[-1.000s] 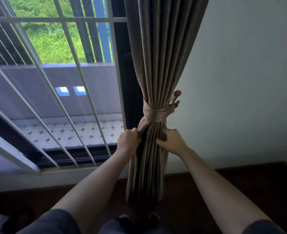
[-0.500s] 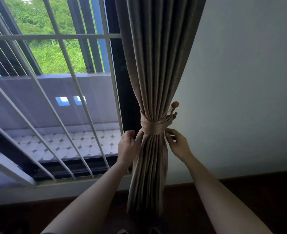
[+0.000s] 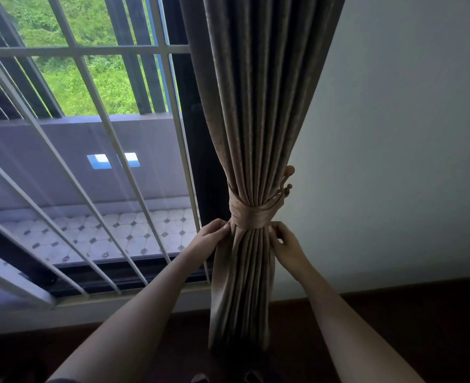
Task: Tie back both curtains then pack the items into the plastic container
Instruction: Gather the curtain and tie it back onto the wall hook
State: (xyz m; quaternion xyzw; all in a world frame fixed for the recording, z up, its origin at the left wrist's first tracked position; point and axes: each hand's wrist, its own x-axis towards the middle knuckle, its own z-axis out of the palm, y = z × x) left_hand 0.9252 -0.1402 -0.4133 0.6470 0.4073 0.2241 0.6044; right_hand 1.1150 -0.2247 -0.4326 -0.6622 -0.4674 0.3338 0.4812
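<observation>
Both hands meet at the brown curtain [image 3: 256, 106], which hangs gathered between the window bars [image 3: 90, 51] and the pale wall [image 3: 394, 134], cinched by a fabric tie [image 3: 249, 215] looped onto a hook [image 3: 287, 183]. The left hand [image 3: 210, 236] pinches a fold just under the tie with curled fingers, and the right hand [image 3: 286, 244] pinches the opposite edge likewise.

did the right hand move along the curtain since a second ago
Yes: the right hand moved up, and now pinches the edge of the brown pleated curtain right under the tan fabric tieback band.
</observation>
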